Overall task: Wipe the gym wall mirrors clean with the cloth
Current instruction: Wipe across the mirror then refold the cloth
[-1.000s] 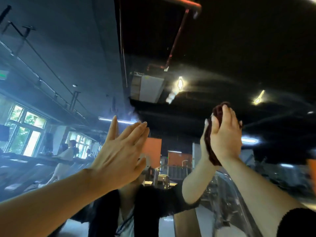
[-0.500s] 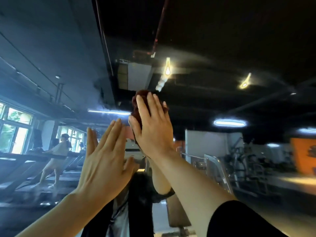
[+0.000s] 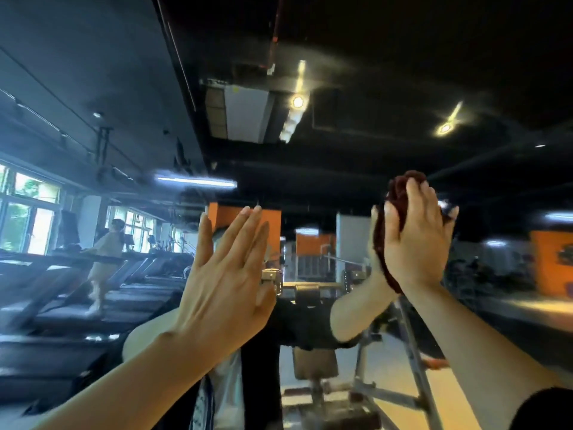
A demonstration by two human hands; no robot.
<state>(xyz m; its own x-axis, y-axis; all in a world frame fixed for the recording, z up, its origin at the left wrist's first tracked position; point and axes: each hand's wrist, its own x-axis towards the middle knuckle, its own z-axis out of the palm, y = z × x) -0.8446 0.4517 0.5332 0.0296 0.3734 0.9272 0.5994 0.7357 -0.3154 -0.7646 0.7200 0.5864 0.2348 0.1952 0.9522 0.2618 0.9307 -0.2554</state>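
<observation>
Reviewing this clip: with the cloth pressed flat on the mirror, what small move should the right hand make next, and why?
Probably slide the right hand and the dark red cloth sideways along the mirror, keeping the pressure. The straight fingers already press the cloth against the glass, hazy streaks show near the reflected lights above, and the left hand is braced flat beside it.

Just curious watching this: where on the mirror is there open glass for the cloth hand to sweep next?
Open glass lies between the left hand and the right hand pressing the cloth, and above both hands across the mirror. It is crowded low on the left, where the flat left hand sits against the glass.
</observation>
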